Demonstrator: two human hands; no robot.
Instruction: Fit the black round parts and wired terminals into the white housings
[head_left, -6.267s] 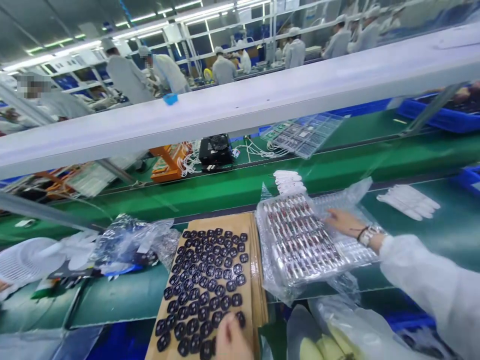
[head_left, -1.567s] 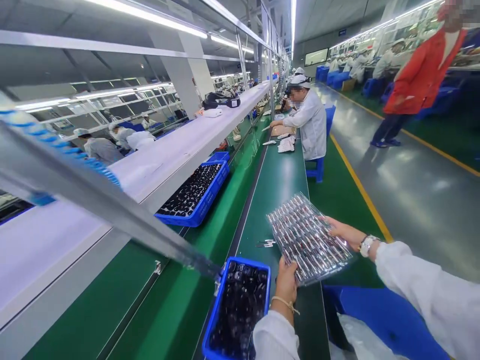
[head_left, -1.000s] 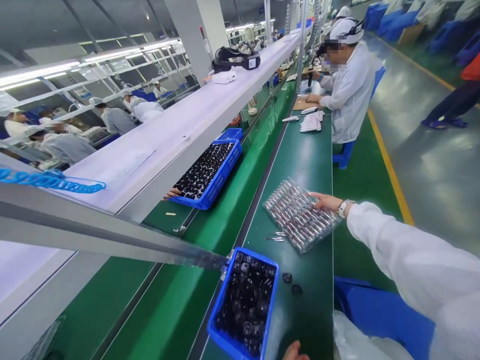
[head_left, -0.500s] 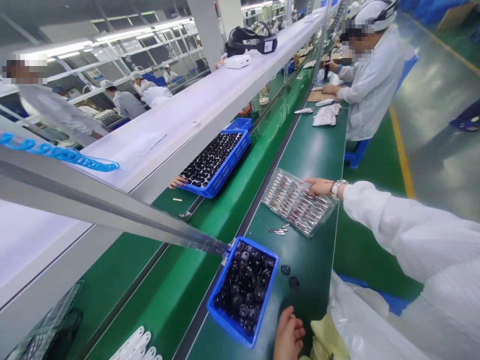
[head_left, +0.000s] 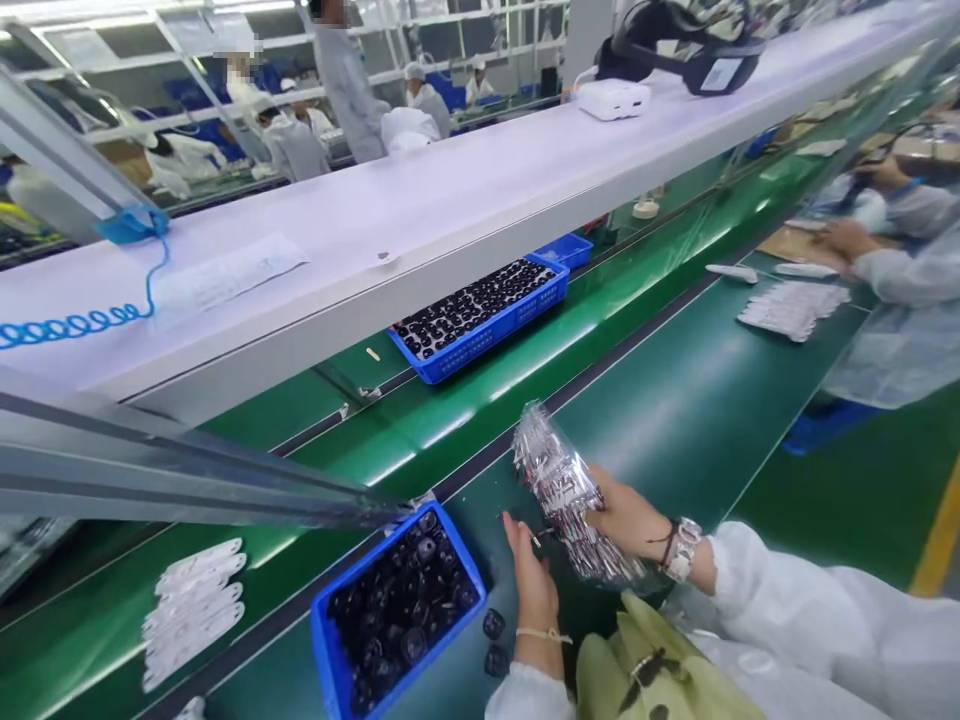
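Close to the near edge of the desk [head_left: 637, 390], the left hand [head_left: 534, 585] reaches up with its fingers rather straight. A slim small piece [head_left: 536, 541] is by these fingers, but the blur is strong there, so I cannot tell whether this grip is closed on it. Two black parts [head_left: 493, 624] are on the desk, between the left wrist and the blue bin [head_left: 322, 660], which is full of similar ones. The right hand [head_left: 630, 515] has its grip clamped on the clear tray [head_left: 559, 490] of shiny pieces. Half a second ago this tray was lying flat on the desk; now it is tilted steeply, and the left hand has come beside it. For the work, I judge, this means both hands are occupied at the tray. Beyond the far edge of the desk are white pieces [head_left: 195, 610] and, farther, a blue crate [head_left: 480, 345] with black parts. At the far right end, a co-worker's hand [head_left: 847, 240] rests near another white pile [head_left: 795, 308].
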